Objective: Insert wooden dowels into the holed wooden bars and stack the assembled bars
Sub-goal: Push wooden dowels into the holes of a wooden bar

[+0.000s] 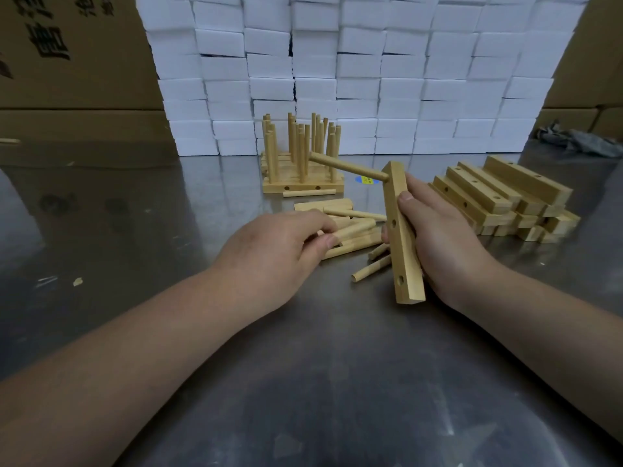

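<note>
We see the right hand (pixel 435 237) wrapped around a wooden bar (pixel 403 237), thumb pressed on its front edge and fingers curled behind, holding it on end and a little tilted above the metal table (pixel 303 382). The bar is pale, square-edged wood with two open round holes on the face towards us, one near the middle and one near the lower end. At its top end a fitted dowel (pixel 347 166) pokes out to the left, a smooth, round, light-tan rod. The left hand (pixel 269 254) is down on the heap of dowels (pixel 367 261) just left of the bar, thumb and curled fingers pinching a loose dowel (pixel 354 229). Behind sits the assembled stack (pixel 303 188), its dowels standing upright. To the right lies a pile of empty bars (pixel 505 193), in front of a wall of white boxes (pixel 337 62).
</note>
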